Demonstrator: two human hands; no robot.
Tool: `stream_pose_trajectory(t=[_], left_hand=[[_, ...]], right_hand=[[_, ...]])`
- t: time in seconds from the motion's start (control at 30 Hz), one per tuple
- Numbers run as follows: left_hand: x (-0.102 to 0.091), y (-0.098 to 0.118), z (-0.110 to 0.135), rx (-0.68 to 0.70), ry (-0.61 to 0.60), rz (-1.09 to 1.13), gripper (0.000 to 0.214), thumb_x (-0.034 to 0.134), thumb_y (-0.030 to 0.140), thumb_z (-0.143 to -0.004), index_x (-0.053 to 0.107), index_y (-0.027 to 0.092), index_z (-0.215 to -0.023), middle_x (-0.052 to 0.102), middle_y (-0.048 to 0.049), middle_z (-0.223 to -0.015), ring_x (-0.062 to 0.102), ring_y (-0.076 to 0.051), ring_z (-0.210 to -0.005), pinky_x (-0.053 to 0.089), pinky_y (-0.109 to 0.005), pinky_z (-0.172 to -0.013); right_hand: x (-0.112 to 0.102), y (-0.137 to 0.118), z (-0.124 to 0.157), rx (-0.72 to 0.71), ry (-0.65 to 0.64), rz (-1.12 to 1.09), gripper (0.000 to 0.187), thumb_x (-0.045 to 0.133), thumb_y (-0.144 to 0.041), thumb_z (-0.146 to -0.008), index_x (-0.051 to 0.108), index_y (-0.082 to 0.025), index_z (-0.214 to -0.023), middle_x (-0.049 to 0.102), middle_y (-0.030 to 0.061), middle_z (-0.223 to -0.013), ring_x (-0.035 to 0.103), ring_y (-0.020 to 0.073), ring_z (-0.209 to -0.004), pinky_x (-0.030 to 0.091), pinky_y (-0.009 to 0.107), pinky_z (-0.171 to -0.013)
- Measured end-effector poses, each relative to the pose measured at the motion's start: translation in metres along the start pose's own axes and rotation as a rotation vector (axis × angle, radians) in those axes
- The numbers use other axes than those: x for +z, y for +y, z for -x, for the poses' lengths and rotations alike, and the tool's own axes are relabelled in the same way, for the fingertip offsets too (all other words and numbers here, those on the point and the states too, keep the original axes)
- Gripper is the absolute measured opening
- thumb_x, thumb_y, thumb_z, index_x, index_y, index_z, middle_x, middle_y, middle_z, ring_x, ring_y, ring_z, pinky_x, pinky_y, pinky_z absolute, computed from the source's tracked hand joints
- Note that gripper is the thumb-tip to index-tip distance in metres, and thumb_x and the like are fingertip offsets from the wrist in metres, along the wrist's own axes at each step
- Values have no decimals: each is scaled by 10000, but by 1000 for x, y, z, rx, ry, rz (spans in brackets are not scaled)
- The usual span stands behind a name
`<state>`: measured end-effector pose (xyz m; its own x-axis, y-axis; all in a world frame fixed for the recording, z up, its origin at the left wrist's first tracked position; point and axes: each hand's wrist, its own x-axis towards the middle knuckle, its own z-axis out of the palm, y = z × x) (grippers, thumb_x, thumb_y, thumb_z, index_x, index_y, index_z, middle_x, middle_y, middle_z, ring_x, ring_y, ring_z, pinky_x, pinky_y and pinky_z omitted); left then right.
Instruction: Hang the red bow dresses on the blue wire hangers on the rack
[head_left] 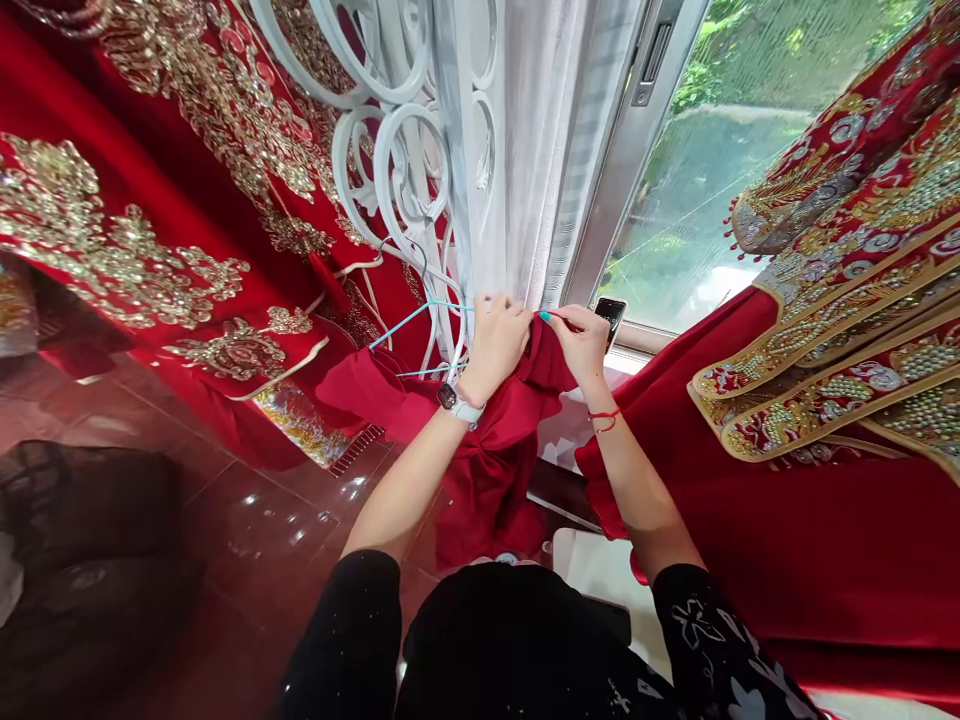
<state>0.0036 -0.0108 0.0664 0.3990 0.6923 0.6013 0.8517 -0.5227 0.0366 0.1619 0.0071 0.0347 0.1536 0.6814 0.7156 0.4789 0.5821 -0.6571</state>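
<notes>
While right hand [584, 343] pinches, red garment [487, 505] hangs; mostly below, leftward.

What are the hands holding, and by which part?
The right hand pinches the red garment by its upper edge; the left hand closes over the same edge, its grip partly hidden.

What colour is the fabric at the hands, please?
The fabric is deep red, clearest in the head view.

Right of the white scrollwork [454, 110], an embroidered garment [870, 210] is cut off; below the scrollwork, the left hand [499, 340] partly hides the turquoise hanger [399, 325] and red cloth [517, 430]; lower left, a dark, perhaps sheer mass [90, 550] blurs.
</notes>
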Motion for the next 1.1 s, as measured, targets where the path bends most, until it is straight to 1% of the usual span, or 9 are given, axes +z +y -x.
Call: stream_pose_trajectory(t=[0.13,0.27,0.37,0.5,0.7,0.77,0.87,0.97,1.1], left_hand=[[27,3,51,-161,291,169,230,512,190,-987,697,202,-1123,691,-126,-1136,598,-285,-1138,463,-464,-1025],[62,22,91,-253,248,391,334,598,280,-955,628,177,-1270,646,-142,-1231,585,-278,-1190,481,-446,-1054],[76,35,91,-296,147,503,272,523,251,-993,625,171,-1232,645,-150,-1211,609,-271,-1149,507,-434,-1015],[74,38,85,-283,55,611,224,439,200,-1017,659,188,-1053,650,-114,-1074,633,-247,-1051,522,-420,-975],[74,45,107,-544,395,732,193,533,264,-988,636,198,-1138,622,-116,-1141,617,-221,-1099,498,-390,-1029],[80,46,110,-599,415,788,158,536,304,-991,623,203,-1076,650,-108,-1102,625,-220,-1078,504,-394,-1015],[89,39,108,-623,316,1009,234,519,431,-997,578,205,-995,671,-78,-971,654,-201,-953,541,-377,-932],[95,25,106,-615,233,1260,338,544,550,-961,554,214,-1000,679,-57,-894,668,-190,-843,563,-374,-860],[91,11,109,-618,155,1377,344,576,556,-934,568,215,-984,706,-60,-870,693,-208,-856,569,-389,-859]], right_hand=[[-1,10,4,45,-17,-10,221,701,-359,-881,803,-235,-730,773,39,-771,690,199,-762,529,327,-734],[1,13,10,56,-60,-98,221,696,-373,-881,802,-241,-739,776,39,-791,689,198,-793,542,333,-768],[5,7,16,55,-66,-129,212,680,-361,-890,803,-248,-760,776,42,-817,690,203,-828,554,350,-820],[7,0,24,74,-23,-99,238,659,-383,-911,792,-248,-768,769,52,-840,684,209,-846,557,364,-833],[2,-5,24,53,-121,-71,259,686,-401,-891,749,-234,-703,727,41,-748,644,194,-769,521,334,-745],[5,-5,23,68,-111,-92,268,677,-401,-893,733,-226,-699,708,34,-732,632,187,-754,513,322,-727],[12,-2,22,63,-168,-136,278,649,-415,-913,722,-212,-738,706,35,-774,645,184,-789,522,317,-764],[12,0,22,54,-316,-91,248,634,-425,-935,755,-209,-949,749,63,-973,681,198,-927,535,335,-876],[9,-1,20,50,-467,72,252,690,-395,-910,767,-216,-1069,774,91,-1114,699,247,-1040,523,383,-968]])
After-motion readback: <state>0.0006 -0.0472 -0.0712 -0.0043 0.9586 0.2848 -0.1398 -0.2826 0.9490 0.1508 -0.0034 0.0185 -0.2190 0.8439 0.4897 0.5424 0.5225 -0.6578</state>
